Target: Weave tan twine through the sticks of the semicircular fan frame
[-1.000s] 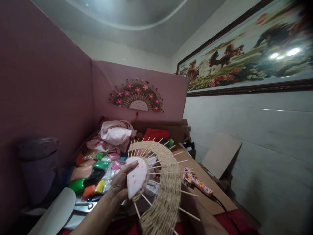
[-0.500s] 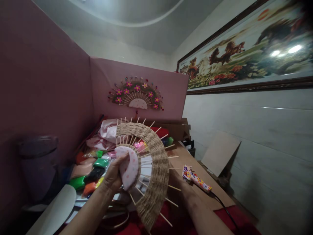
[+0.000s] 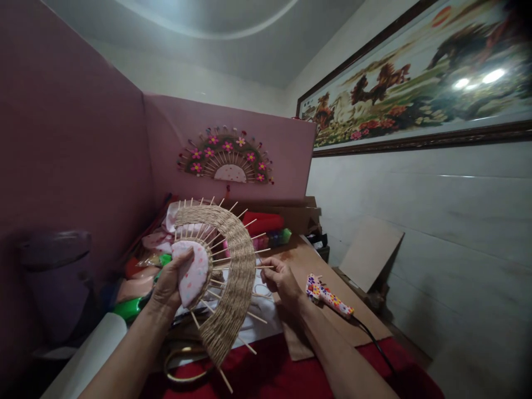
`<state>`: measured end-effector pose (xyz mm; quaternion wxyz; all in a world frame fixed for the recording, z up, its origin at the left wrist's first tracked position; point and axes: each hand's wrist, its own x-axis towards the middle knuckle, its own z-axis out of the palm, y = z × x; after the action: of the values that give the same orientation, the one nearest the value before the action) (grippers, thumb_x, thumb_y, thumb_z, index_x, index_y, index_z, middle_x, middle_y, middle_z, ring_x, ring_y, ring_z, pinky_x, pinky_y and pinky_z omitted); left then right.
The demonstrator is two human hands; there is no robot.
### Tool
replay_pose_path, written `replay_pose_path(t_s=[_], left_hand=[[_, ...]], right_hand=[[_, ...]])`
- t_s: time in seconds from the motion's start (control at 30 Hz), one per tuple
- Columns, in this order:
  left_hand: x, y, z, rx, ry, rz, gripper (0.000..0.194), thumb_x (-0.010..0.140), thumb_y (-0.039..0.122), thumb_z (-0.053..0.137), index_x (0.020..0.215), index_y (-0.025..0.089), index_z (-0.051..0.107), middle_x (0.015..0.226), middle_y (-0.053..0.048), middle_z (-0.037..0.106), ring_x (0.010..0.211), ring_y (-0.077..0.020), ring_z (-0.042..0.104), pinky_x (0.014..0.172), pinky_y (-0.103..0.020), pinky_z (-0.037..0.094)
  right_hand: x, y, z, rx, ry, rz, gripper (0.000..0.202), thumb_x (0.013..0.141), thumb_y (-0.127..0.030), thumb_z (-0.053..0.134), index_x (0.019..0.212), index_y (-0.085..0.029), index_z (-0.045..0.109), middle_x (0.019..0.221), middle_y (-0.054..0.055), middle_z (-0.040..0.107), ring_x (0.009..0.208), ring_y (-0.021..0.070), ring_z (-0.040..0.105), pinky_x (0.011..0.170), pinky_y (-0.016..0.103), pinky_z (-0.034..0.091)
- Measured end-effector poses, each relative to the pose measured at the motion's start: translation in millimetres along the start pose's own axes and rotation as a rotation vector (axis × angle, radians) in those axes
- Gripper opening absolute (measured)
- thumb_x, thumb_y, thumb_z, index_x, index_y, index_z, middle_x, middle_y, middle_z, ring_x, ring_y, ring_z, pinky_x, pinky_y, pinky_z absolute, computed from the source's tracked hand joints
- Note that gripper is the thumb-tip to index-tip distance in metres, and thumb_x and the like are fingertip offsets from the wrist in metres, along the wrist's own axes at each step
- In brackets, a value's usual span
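A half-round fan frame [image 3: 236, 249] of thin wooden sticks, woven with a broad band of brown twine, is held tilted in front of me. My left hand [image 3: 168, 285] grips it by the pale pink spotted fabric half-circle [image 3: 193, 277], thumb on top. At the band's outer edge, my right hand [image 3: 282, 280] pinches with closed fingertips beside the tip of one stick. Whether that stick or a fine strand is between those fingers, I cannot make out. Right of this hand lies a flower-patterned glue gun [image 3: 328, 296] with a black cord.
A finished fan with pink flowers [image 3: 226, 155] hangs on the pink panel [image 3: 286, 160] behind. Bags of coloured material [image 3: 128, 307] crowd the left side. A golden ring [image 3: 187, 379] lies near the front on red cloth [image 3: 266, 371]. Brown cardboard [image 3: 299, 332] extends to the right.
The fan has shifted left with my left hand. My right hand, earlier mostly hidden behind the band, now shows at its outer edge with fingertips pinched.
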<state>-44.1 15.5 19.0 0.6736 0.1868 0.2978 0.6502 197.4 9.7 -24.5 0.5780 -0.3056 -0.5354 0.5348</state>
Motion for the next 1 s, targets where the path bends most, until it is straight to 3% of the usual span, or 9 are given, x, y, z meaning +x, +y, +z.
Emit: replay_pose_path(t_s=[0.13, 0.33, 0.7, 0.87, 1.0], left_hand=[[1.1, 1.1, 0.0, 0.050, 0.004, 0.045, 0.012, 0.076, 0.010, 0.054, 0.085, 0.011, 0.062, 0.062, -0.006, 0.068, 0.048, -0.0178, 0.064, 0.048, -0.028, 0.055], [3.5, 2.3, -3.3, 0.104, 0.012, 0.062, 0.012, 0.078, 0.010, 0.051, 0.084, 0.010, 0.061, 0.058, -0.006, 0.067, 0.043, -0.0171, 0.062, 0.042, -0.026, 0.053], [1.6, -5.5, -0.8, 0.159, -0.051, 0.046, 0.012, 0.079, 0.010, 0.048, 0.077, 0.010, 0.060, 0.057, -0.008, 0.067, 0.043, -0.0179, 0.063, 0.041, -0.026, 0.053], [-3.5, -4.3, 6.3, 0.128, -0.003, 0.077, 0.014, 0.077, 0.010, 0.051, 0.086, 0.011, 0.062, 0.058, -0.006, 0.067, 0.045, -0.0164, 0.063, 0.045, -0.025, 0.054], [-7.9, 0.6, 9.7, 0.115, 0.044, 0.102, 0.017, 0.076, 0.011, 0.053, 0.089, 0.013, 0.063, 0.059, -0.004, 0.067, 0.045, -0.0158, 0.063, 0.046, -0.024, 0.054]], right_hand=[[3.3, -3.0, -2.8, 0.025, 0.045, 0.017, 0.027, 0.065, -0.036, 0.068, 0.079, -0.017, 0.055, 0.044, -0.011, 0.033, 0.036, 0.0022, 0.018, 0.034, 0.017, 0.010], [2.0, -6.8, -0.6, -0.015, 0.044, -0.022, 0.023, 0.064, -0.032, 0.068, 0.065, -0.016, 0.051, 0.048, -0.007, 0.044, 0.038, 0.0022, 0.026, 0.037, 0.017, 0.015], [-4.3, -16.2, 5.9, -0.031, 0.029, 0.013, 0.029, 0.061, -0.038, 0.070, 0.075, -0.013, 0.064, 0.041, -0.011, 0.031, 0.037, 0.0016, 0.016, 0.037, 0.021, 0.008], [-6.8, -19.3, 8.3, -0.014, 0.076, -0.035, 0.021, 0.057, -0.026, 0.071, 0.074, -0.014, 0.068, 0.044, -0.008, 0.041, 0.039, 0.0014, 0.020, 0.039, 0.020, 0.014], [-4.8, -20.5, 1.9, -0.062, 0.038, -0.089, 0.020, 0.062, -0.023, 0.065, 0.080, -0.016, 0.070, 0.053, -0.004, 0.052, 0.044, 0.0036, 0.031, 0.043, 0.020, 0.025]])
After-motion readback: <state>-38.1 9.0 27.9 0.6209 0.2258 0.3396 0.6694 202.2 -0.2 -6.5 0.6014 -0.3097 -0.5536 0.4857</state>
